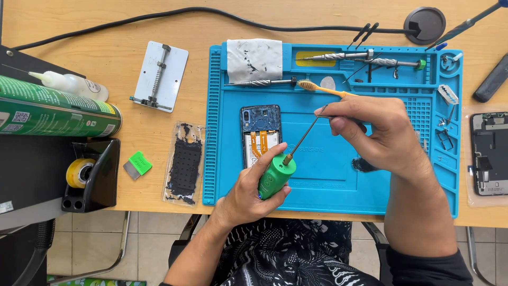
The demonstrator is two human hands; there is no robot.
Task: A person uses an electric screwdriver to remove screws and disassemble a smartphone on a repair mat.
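Over the blue work mat (pixel 328 175) on our table (pixel 106 47), our left hand (pixel 248 193) grips a green electric screwdriver (pixel 275 177), its thin bit (pixel 306 133) slanting up to our right hand (pixel 370 132), whose fingers pinch the bit's tip. Just left of the tool lies an opened phone (pixel 260 135), orange flex cables showing. At the table's left edge, a green spray can (pixel 53 108) with a white label panel lies on its side beside a white squeeze bottle (pixel 71 85).
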